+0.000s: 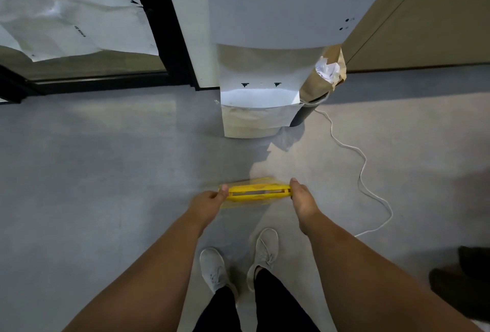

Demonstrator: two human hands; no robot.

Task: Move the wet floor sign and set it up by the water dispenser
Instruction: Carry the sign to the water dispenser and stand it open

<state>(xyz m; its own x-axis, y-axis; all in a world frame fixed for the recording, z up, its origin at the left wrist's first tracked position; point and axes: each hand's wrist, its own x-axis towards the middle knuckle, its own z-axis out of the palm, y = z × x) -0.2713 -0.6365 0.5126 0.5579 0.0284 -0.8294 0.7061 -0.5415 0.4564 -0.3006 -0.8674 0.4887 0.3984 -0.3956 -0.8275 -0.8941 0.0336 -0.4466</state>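
Note:
I look straight down on the top edge of a yellow wet floor sign [256, 191], so only its handle slot and a sliver of its panels show. My left hand [209, 200] grips the sign's left end. My right hand [302, 198] holds its right end. The sign stands over grey floor, a short step in front of the white water dispenser [265, 27], whose base [252, 122] is just beyond it. My two grey shoes are right behind the sign.
A white power cord [363, 172] snakes across the floor right of the sign. A brown paper bag with crumpled paper [326, 72] sits in a dark bin beside the dispenser. A black-framed glass door [79, 27] stands at left, a beige wall at right.

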